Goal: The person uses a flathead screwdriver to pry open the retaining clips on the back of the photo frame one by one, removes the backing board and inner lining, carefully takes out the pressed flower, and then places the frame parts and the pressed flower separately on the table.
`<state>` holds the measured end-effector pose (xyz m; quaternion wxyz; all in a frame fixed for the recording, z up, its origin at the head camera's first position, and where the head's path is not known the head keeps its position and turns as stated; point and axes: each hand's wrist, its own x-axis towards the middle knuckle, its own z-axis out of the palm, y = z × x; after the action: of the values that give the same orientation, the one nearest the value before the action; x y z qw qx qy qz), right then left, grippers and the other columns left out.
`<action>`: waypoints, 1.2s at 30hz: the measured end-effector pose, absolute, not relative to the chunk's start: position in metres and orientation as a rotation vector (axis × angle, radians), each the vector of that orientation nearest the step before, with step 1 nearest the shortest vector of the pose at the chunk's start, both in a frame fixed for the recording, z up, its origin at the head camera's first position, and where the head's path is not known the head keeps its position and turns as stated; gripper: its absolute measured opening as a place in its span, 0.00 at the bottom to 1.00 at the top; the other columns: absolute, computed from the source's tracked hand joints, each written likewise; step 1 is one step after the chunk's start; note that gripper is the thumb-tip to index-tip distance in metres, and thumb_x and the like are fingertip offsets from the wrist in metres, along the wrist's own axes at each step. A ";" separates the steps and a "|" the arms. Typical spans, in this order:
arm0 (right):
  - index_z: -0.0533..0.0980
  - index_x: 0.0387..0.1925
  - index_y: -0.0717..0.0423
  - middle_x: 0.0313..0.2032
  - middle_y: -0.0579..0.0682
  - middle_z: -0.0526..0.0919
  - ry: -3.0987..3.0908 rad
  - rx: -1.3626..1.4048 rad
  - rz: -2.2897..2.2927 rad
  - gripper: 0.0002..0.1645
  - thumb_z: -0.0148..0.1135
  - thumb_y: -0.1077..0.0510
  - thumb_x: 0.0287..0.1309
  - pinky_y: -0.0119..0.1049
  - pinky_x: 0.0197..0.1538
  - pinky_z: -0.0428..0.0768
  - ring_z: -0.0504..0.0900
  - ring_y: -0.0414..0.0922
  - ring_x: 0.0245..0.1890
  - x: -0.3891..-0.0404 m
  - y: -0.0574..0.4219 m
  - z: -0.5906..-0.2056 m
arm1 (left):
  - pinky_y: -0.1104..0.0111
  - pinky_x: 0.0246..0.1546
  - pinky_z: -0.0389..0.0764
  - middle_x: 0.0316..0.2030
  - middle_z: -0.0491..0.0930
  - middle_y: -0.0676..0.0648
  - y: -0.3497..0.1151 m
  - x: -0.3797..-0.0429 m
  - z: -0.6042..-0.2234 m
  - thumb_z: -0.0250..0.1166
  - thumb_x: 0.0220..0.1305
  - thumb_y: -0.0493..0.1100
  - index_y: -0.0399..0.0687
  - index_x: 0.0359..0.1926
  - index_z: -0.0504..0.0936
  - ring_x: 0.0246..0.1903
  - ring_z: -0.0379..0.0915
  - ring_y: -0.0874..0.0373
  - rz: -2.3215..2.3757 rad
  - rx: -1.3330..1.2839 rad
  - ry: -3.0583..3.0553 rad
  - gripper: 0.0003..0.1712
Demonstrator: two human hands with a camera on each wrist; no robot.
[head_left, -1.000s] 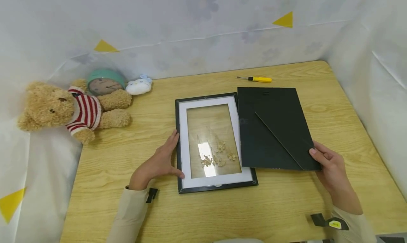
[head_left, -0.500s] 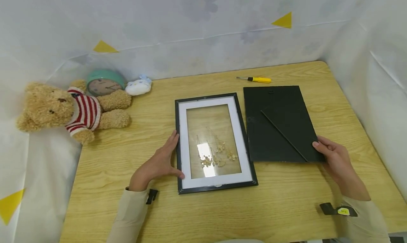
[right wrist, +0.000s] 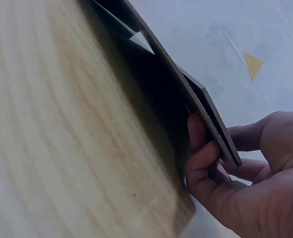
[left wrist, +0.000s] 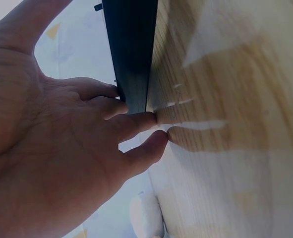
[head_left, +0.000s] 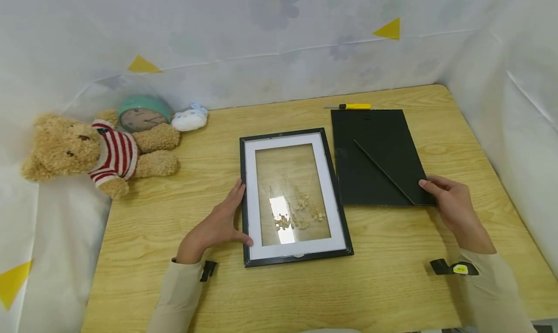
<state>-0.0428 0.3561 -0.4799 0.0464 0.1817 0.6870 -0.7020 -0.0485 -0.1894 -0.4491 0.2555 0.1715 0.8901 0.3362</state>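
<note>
A black picture frame (head_left: 298,260) with a white mat (head_left: 287,250) lies on the table, dried flowers (head_left: 301,212) showing behind its clear pane. My left hand (head_left: 215,226) rests along the frame's left side, thumb over the edge at the mat; in the left wrist view its fingertips touch the frame's side and the tabletop. To the right, my right hand (head_left: 451,204) pinches the lower right corner of the black backing board (head_left: 370,178), thumb on top and fingers curled underneath. A folded easel stand shows on the board. In the right wrist view, that corner is raised above the table.
A yellow-handled screwdriver (head_left: 355,106) lies right behind the board's far edge. At the back left are a teddy bear (head_left: 117,149) in a striped sweater, a green round clock (head_left: 145,113) and a small white plush (head_left: 190,118). White curtains surround the wooden table (head_left: 279,294).
My right hand has moved the backing board right, off the frame it overlapped, then farther back toward the screwdriver. The left hand and the frame have stayed put.
</note>
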 end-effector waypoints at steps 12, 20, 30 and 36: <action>0.67 0.69 0.67 0.51 0.33 0.70 2.484 0.596 -1.469 0.43 0.58 0.38 0.68 0.17 0.50 0.67 0.57 0.52 0.73 -0.080 0.372 -0.474 | 0.43 0.71 0.50 0.79 0.27 0.46 -0.190 -0.049 -0.447 0.86 0.36 0.54 0.43 0.80 0.35 0.77 0.32 0.42 0.929 0.461 2.399 0.83; 0.74 0.59 0.72 0.49 0.61 0.78 2.771 0.509 -1.131 0.36 0.55 0.42 0.70 0.24 0.32 0.71 0.73 0.40 0.40 -0.094 0.370 -0.476 | 0.45 0.71 0.51 0.79 0.27 0.46 -0.190 -0.049 -0.448 0.86 0.36 0.54 0.42 0.80 0.35 0.77 0.32 0.43 0.926 0.467 2.401 0.83; 0.75 0.52 0.80 0.43 0.76 0.79 2.971 0.396 -0.934 0.29 0.51 0.52 0.72 0.43 0.33 0.73 0.78 0.67 0.40 -0.107 0.359 -0.475 | 0.45 0.71 0.52 0.79 0.28 0.46 -0.191 -0.047 -0.449 0.86 0.36 0.55 0.43 0.80 0.35 0.77 0.33 0.43 0.913 0.471 2.410 0.83; 0.76 0.50 0.80 0.42 0.75 0.79 2.981 0.417 -0.887 0.28 0.50 0.52 0.73 0.40 0.28 0.72 0.79 0.66 0.37 -0.109 0.354 -0.471 | 0.42 0.70 0.52 0.79 0.27 0.46 -0.192 -0.049 -0.450 0.85 0.36 0.57 0.43 0.80 0.35 0.77 0.33 0.42 0.901 0.485 2.419 0.83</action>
<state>-0.1094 0.3543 -0.4707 0.0016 0.1330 0.9500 -0.2826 -0.0491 -0.1918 -0.4501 0.2548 0.1786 0.8906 0.3317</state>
